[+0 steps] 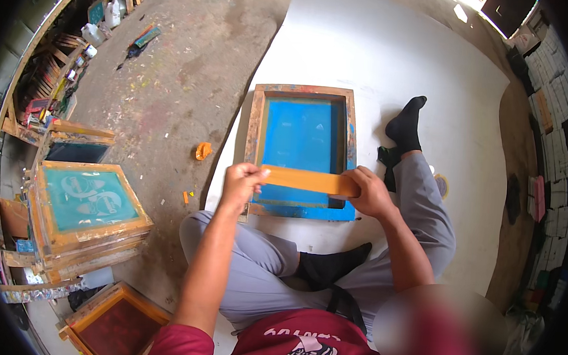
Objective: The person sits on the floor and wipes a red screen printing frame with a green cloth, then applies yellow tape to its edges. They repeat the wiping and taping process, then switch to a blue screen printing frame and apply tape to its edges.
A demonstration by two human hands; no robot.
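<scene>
A strip of orange-brown tape [303, 180] is stretched taut from side to side between my two hands. My left hand [239, 182] pinches its left end between thumb and fingers. At the other end my right hand [369, 192] is closed around the tape; whether a roll sits in that hand is mostly hidden. Below the strip lies a screen-printing frame [348, 116] with worn wooden sides and a blue mesh [299, 136] bearing faint pale marks. The strip crosses above the lower part of the mesh. Blue paint covers the frame's near edge.
My crossed legs [260, 247] are close to the frame's near side. A white sheet [383, 40] lies beneath it. Stacked wooden screens [94, 200] stand at left, a dark red screen [116, 323] below them. A crumpled orange scrap [203, 150] lies on the floor.
</scene>
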